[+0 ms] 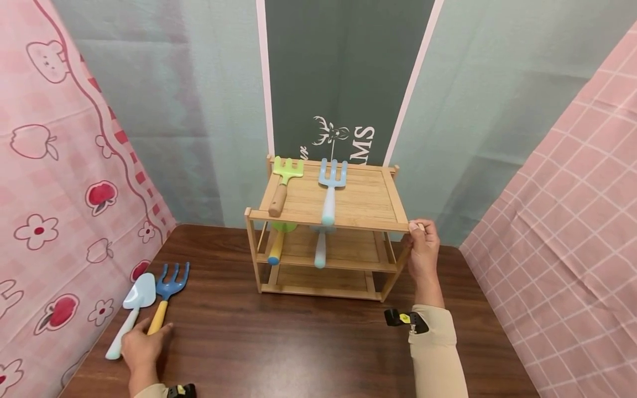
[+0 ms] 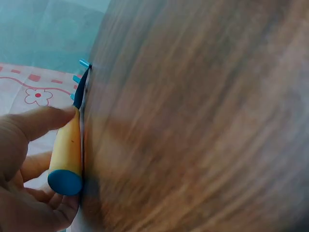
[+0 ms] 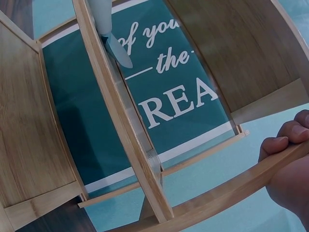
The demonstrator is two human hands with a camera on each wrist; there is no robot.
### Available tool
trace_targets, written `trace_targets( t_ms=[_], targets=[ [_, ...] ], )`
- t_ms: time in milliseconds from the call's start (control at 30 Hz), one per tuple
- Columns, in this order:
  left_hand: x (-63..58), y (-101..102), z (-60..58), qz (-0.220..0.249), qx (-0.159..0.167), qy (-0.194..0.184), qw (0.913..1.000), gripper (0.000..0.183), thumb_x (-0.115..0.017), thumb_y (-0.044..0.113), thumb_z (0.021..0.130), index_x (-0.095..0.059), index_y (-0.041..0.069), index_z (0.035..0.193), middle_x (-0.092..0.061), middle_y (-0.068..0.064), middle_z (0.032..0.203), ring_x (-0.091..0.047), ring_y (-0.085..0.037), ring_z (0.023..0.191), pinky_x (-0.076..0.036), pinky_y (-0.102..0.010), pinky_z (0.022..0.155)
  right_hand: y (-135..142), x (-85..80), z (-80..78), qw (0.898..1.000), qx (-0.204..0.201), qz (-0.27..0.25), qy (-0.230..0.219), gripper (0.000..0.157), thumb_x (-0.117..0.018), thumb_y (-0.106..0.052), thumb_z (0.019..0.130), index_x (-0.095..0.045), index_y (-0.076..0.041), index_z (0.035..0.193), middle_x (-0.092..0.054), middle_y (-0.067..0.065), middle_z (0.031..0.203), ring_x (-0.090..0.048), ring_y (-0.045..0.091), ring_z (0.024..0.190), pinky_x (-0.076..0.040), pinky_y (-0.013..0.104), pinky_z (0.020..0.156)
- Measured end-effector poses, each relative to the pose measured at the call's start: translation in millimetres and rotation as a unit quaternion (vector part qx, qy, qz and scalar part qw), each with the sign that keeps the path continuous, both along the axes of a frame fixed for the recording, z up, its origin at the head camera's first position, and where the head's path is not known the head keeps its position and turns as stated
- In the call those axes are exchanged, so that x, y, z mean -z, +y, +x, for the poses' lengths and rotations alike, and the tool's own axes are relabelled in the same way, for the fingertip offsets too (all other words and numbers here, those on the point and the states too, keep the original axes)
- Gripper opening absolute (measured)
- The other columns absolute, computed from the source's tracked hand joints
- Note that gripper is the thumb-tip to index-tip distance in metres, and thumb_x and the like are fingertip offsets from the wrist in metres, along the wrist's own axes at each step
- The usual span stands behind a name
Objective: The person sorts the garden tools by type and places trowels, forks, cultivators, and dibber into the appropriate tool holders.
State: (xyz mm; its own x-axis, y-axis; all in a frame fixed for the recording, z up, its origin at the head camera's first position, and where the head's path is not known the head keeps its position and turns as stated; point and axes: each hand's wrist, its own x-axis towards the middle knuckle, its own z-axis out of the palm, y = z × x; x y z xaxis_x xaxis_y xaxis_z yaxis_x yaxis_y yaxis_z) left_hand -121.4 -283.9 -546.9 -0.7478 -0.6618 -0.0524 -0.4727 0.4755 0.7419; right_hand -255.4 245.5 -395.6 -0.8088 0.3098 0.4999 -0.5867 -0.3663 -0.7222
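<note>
Beside a trowel [image 1: 139,292], a yellow-handled fork [image 1: 160,311] is pinched by the left hand [image 1: 143,344]. A rack [image 1: 365,193] is gripped by the outstretched right hand [image 1: 423,247].

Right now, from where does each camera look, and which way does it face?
Head: worn on the head, faces forward and down at the table and wooden rack; left hand, right hand and both sleeves show.
Left wrist: worn there, looks along the table at the yellow-handled fork; part of that hand shows.
Right wrist: worn there, looks through the rack at the lettered backdrop; part of that hand shows.
Shared: the fork, in head and left wrist.
</note>
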Motion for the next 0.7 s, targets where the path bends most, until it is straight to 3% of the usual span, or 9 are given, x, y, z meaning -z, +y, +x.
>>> trace_targets(
  t_ms=[200, 433, 600, 700],
  targets=[
    [1.3, 0, 0.3, -0.022, -0.003, -0.018, 0.9996, 0.051, -0.068, 0.013, 0.078, -0.050, -0.020, 0.112, -0.048, -0.038, 0.104, -0.032, -0.054, 0.105, -0.022, -0.055, 0.095, -1, 0.3, -0.7, 1.000, 0.004, 0.003, -0.003, 0.008, -0.052, 0.003, 0.090, -0.054, -0.003, 0.085, -0.042, 0.001, 0.061, -0.035, 0.012, 0.050, -0.028, 0.024, 0.048],
    [0.6, -3, -3.5, -0.066, 0.004, -0.042, 0.9970, 0.041, -0.070, 0.011, 0.076, -0.058, -0.015, 0.105, -0.055, -0.035, 0.095, -0.040, -0.052, 0.094, -0.030, -0.055, 0.086, -1, 0.7, -0.7, 1.000, 0.003, 0.002, 0.004, 0.004, -0.057, 0.000, 0.089, -0.054, -0.001, 0.086, -0.042, 0.001, 0.062, -0.036, 0.012, 0.050, -0.028, 0.024, 0.048],
    [-5.6, -3, -3.0, -0.037, -0.006, -0.090, 0.9952, 0.044, -0.067, 0.018, 0.080, -0.057, -0.008, 0.114, -0.052, -0.035, 0.106, -0.045, -0.052, 0.094, -0.036, -0.056, 0.079, 0, 0.3, -0.9, 1.000, 0.000, 0.001, 0.007, 0.005, -0.056, 0.001, 0.089, -0.054, -0.002, 0.085, -0.042, 0.001, 0.061, -0.036, 0.012, 0.050, -0.028, 0.024, 0.048],
    [-10.7, 1, -1.4, -0.008, -0.034, -0.078, 0.9964, 0.046, -0.064, 0.021, 0.082, -0.056, -0.008, 0.116, -0.051, -0.035, 0.111, -0.045, -0.053, 0.096, -0.036, -0.057, 0.081, 0, 0.2, -0.5, 1.000, -0.009, -0.007, 0.011, 0.006, -0.054, 0.003, 0.089, -0.054, -0.001, 0.085, -0.041, 0.002, 0.061, -0.034, 0.013, 0.050, -0.028, 0.025, 0.048]
  ],
)
